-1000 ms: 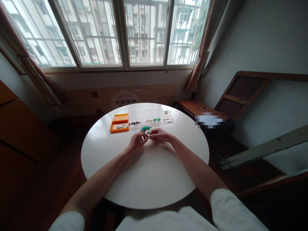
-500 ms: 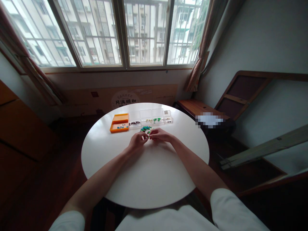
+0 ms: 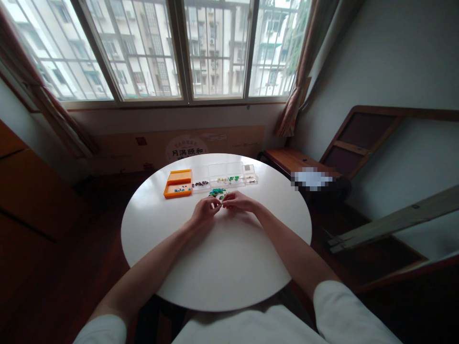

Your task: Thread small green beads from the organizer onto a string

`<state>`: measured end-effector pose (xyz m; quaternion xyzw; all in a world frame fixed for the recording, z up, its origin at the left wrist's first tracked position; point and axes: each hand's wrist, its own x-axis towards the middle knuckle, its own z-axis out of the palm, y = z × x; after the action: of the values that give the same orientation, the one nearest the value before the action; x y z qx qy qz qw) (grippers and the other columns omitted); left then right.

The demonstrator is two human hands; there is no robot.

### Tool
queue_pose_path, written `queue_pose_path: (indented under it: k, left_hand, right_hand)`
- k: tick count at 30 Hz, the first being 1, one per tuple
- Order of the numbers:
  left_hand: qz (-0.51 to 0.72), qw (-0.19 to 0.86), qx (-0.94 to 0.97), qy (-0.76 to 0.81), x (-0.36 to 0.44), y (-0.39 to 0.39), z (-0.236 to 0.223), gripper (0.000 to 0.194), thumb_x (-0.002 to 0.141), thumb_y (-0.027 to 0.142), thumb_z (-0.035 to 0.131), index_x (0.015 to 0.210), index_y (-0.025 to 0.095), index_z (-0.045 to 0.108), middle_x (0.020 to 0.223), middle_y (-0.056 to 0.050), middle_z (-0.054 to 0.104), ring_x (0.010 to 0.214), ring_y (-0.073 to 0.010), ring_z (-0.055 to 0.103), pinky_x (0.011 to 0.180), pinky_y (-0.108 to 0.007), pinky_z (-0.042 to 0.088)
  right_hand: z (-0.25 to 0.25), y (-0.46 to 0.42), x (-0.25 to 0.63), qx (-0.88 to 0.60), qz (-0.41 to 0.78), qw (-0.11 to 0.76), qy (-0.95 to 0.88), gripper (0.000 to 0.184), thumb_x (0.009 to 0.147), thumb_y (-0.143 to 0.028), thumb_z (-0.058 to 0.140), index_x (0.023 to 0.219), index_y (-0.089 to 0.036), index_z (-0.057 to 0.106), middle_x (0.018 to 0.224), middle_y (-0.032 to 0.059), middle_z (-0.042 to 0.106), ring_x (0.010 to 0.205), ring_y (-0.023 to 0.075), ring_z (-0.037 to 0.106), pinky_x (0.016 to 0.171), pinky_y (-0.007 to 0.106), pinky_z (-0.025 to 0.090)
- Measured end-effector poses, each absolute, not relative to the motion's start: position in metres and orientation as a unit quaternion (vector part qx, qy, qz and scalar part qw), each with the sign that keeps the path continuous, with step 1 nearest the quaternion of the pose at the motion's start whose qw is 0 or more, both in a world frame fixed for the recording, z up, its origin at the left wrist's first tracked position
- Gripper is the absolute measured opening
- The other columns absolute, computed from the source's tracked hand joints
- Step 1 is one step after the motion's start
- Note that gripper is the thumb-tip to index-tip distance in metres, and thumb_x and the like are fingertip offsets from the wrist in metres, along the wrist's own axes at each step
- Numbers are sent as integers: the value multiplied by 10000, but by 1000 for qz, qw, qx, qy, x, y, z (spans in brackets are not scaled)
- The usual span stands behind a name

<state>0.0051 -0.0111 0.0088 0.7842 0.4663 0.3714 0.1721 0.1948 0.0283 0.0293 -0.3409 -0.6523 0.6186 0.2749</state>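
My left hand (image 3: pixel 205 209) and my right hand (image 3: pixel 238 201) meet fingertip to fingertip over the round white table (image 3: pixel 215 258). Both are pinched on a tiny piece between them, too small to name. Just beyond the fingers lies a small heap of teal and green pieces (image 3: pixel 217 192). Behind it stands an orange tray (image 3: pixel 178 183) with a few blue bits, and beside that a row of clear compartments (image 3: pixel 225 175) holding dark, pale and green pieces.
A wide barred window (image 3: pixel 172 48) fills the far wall, with a cardboard panel (image 3: pixel 186 143) below it. A wooden bench (image 3: pixel 294 162) and leaning wooden frames (image 3: pixel 387 143) stand at the right. Brown furniture (image 3: pixel 32 191) is at the left.
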Motion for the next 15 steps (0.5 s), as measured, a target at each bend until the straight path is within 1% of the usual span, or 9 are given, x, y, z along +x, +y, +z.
queue_pose_path:
  k: [7, 15]
  left_hand:
    - [367, 171, 786, 467, 5, -9, 7, 161, 795, 287, 582, 799, 178, 701, 708, -8, 631, 550, -82, 527, 537, -186, 413]
    - [371, 173, 780, 473, 5, -11, 6, 164, 796, 288, 581, 800, 180, 704, 710, -11, 632, 558, -86, 531, 539, -189, 416]
  right_hand:
    - [31, 27, 194, -340, 623, 274, -649, 364, 595, -397, 788, 767, -97, 674, 609, 17, 617, 552, 93, 528, 516, 219, 380]
    - [31, 27, 194, -339, 628, 276, -644, 363, 586, -395, 797, 755, -97, 677, 599, 18, 614, 557, 98, 529, 528, 228, 385]
